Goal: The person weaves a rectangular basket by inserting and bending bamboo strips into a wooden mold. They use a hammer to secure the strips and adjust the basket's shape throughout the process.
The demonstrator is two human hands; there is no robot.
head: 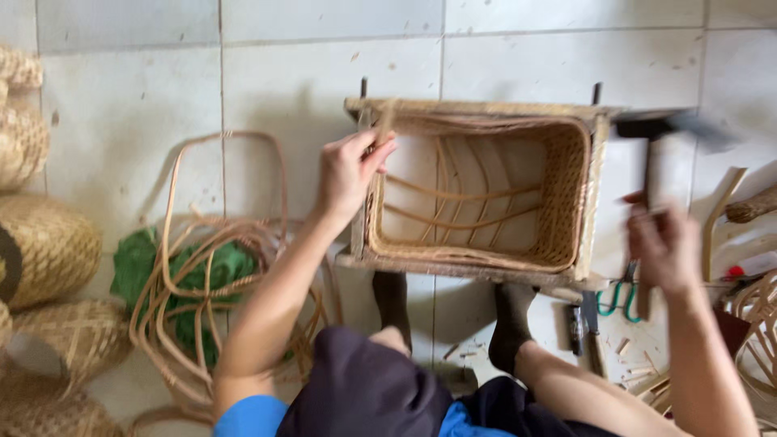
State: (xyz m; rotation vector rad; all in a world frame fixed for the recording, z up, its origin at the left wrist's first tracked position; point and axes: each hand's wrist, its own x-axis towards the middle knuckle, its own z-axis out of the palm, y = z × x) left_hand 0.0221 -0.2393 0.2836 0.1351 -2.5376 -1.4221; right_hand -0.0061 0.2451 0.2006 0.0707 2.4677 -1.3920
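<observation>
Left hand (350, 171) pinched a cane strand at the left rim of the woven basket (566, 194) on the floor. Right hand (664, 243), blurred, gripped a hammer (651, 158) by the right rim.

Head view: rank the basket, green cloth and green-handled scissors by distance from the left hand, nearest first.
1. Basket: left hand touches its left rim.
2. Green cloth: lower left, under the cane coils.
3. Green-handled scissors: far right, past the basket, below the right hand.
</observation>
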